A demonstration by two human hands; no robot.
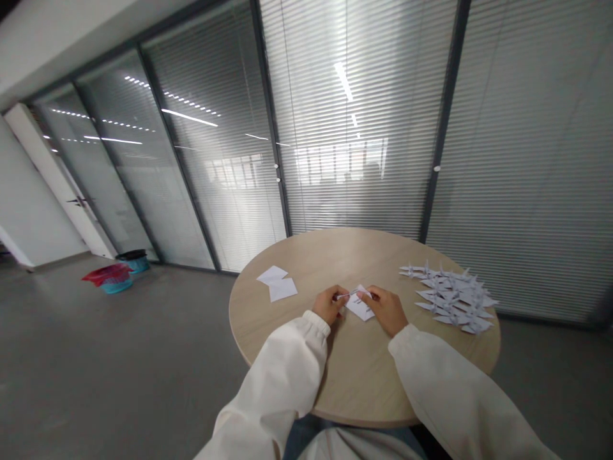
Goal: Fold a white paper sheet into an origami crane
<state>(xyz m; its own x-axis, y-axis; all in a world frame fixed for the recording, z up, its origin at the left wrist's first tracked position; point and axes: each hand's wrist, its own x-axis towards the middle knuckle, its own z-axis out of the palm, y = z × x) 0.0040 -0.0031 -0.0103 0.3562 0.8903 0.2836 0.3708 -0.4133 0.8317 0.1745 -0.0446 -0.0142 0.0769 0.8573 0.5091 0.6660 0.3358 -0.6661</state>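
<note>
A small white sheet of paper (360, 306), partly folded, lies on the round wooden table (354, 377) in front of me. My left hand (328, 304) pinches its left upper edge with curled fingers. At the sheet's right side my right hand (387, 309) pinches it too, fingers closed on the fold. Both arms wear cream sleeves.
Two loose white paper squares (278, 283) lie at the table's left. A heap of several folded paper cranes (450, 295) covers the right side. Glass walls with blinds (364, 128) stand behind the table. Coloured baskets (115, 277) sit on the grey floor at far left.
</note>
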